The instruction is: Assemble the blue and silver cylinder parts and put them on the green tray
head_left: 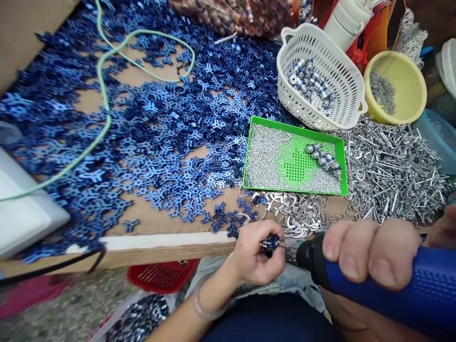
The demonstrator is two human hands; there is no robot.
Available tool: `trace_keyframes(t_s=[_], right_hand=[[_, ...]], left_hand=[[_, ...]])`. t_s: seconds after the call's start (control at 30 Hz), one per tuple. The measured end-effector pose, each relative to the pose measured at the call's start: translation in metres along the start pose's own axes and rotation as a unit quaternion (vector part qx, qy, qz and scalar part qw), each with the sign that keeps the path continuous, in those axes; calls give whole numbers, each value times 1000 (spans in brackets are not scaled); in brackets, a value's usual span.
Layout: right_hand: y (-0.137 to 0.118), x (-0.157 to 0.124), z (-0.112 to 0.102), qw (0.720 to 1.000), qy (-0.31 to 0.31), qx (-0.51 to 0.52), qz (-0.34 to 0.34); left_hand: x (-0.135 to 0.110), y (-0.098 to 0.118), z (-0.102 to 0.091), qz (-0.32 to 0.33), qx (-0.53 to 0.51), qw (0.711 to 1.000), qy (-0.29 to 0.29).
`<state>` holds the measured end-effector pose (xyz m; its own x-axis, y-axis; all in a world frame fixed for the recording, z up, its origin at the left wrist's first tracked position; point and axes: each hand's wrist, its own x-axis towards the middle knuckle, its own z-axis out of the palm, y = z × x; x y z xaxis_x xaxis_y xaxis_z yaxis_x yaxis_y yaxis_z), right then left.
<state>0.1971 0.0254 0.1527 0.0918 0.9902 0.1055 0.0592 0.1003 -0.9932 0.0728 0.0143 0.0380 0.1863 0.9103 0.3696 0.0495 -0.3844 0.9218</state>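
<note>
The left hand (pixel 254 254) pinches a small blue metal part (pixel 271 242) tightly in its fingers, steadying it at the tip of the electric screwdriver (pixel 427 289) clenched in the right hand (pixel 370 251).

- The left hand (pixel 254 254) pinched a small blue metal piece (pixel 271 242) against the tip of a blue electric screwdriver (pixel 420 285).
- The right hand (pixel 370 251) was wrapped around the screwdriver's grip.
- Silver C-shaped clips (pixel 299 213) and a heap of silver rivets (pixel 388 175) lay just beyond the hands.
- A green tray (pixel 295 124) held small silver pins and blue-and-silver assembled pieces (pixel 322 159).
- A white plastic basket (pixel 309 42) held more of those pieces.
- A yellow bowl (pixel 409 85) held tiny silver parts (pixel 383 92).
- Blue Y-shaped metal pieces (pixel 142 142) were spread across the work surface.
</note>
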Motion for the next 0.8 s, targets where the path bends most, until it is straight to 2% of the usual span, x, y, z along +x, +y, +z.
trace_keyframes(t_s=[0.1,0.17,0.33,0.47,0.57,0.67,0.8], right_hand=[[-5,1,0,989,-15,147,-14],[-7,0,-3,984,-11,179,-16],[-9,-3,-8,991,23,132,-14],[-5,-3,-5,991,58,114,-40],[-4,-2,-2,990,57,118,-53],[-8,-1,-1,989,38,137,-32],[-15,3,2,989,45,136,-36]], left_hand=[[-1,0,0,10,-4,1000,8],[-1,-1,0,16,0,1000,11],[-3,-4,1,32,0,999,23],[-3,-6,0,42,-5,999,12],[-2,-6,0,50,-11,999,0],[-1,-6,0,58,-15,998,-8],[-1,-6,-1,60,-21,998,-7]])
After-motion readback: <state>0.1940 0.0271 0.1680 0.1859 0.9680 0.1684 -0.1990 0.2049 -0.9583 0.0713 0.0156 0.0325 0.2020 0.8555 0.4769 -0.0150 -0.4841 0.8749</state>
